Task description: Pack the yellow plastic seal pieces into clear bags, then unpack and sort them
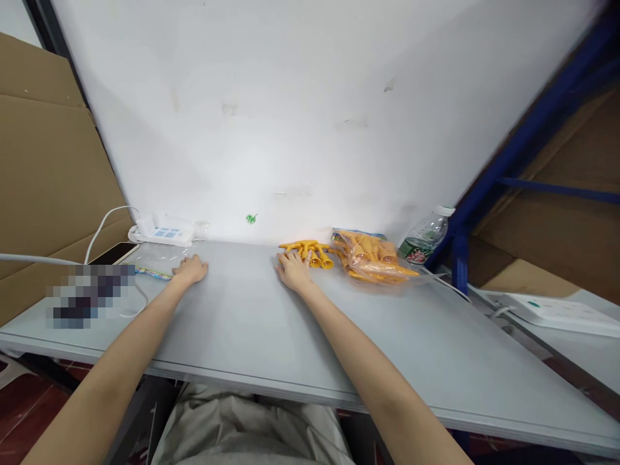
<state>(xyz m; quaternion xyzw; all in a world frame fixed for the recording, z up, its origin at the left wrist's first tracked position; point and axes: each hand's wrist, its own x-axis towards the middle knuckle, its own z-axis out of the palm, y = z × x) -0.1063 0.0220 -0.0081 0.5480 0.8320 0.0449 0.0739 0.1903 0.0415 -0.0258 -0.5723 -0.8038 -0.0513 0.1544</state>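
My left hand (190, 269) rests palm down on the grey table (271, 336), its fingers reaching onto a clear plastic bag (155, 262) with a coloured strip along its edge. My right hand (293, 268) lies flat on the table too, fingertips touching a small heap of yellow plastic parts (310, 250). A clear bag (369, 257) packed with more of the yellow parts sits just right of that heap. Both hands have fingers stretched out and hold nothing.
A white power strip (162, 233) with a cable lies at the back left, a phone (113, 253) beside it. A plastic bottle (425, 236) stands at the back right near a blue rack post (458, 252). Cardboard leans at the left; a white wall stands behind.
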